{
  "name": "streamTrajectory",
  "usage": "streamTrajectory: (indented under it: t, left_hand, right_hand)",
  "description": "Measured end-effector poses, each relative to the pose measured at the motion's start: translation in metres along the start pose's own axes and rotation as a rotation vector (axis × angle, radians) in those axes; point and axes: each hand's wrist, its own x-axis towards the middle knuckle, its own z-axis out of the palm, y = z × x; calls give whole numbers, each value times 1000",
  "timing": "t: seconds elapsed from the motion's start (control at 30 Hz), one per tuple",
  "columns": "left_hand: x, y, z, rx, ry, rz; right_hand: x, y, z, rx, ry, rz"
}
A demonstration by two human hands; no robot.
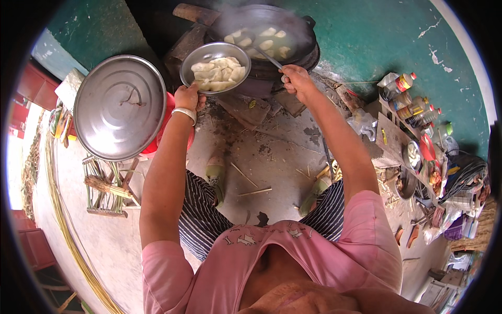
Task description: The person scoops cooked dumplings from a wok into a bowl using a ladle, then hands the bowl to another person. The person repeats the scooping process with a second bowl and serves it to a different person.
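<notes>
My left hand (188,99) grips the near rim of a steel bowl (245,59) filled with boiled dumplings (219,73). The bowl is held just left of a large black wok (302,41), close to its near edge. In my right hand (297,81) is the metal handle of a utensil (268,57), which slants down into the wok. Its far end is blurred by steam and lies among the dumplings. Several dumplings (266,44) float in cloudy water there, and steam rises above them.
A large round metal lid (117,106) leans over a red bucket (171,103) at left. Beyond it stands a small stool (108,184) with a straw brush on it. Bottles (411,108) and bowls (413,155) crowd a low shelf at right. Sticks (255,192) lie on the floor.
</notes>
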Motion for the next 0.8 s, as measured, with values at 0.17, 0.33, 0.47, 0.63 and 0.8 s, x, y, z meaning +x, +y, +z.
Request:
streamTrajectory:
  t: [0.17,0.33,0.47,0.63,0.8]
  left_hand:
    - [1,0,0,-5,-12,-2]
    - [1,0,1,18,5,-5]
    - [3,-2,-4,27,-12,-4]
    - [0,1,1,9,-4,-5]
    - [1,0,0,-18,8,-16]
  right_hand:
    - [-3,3,5,24,18,-17]
    - [-6,-2,19,-62,71,-49]
    - [-11,1,25,-110,74,-78]
    - [-3,12,19,-370,130,-251]
    - [-14,12,20,-806,231,-494]
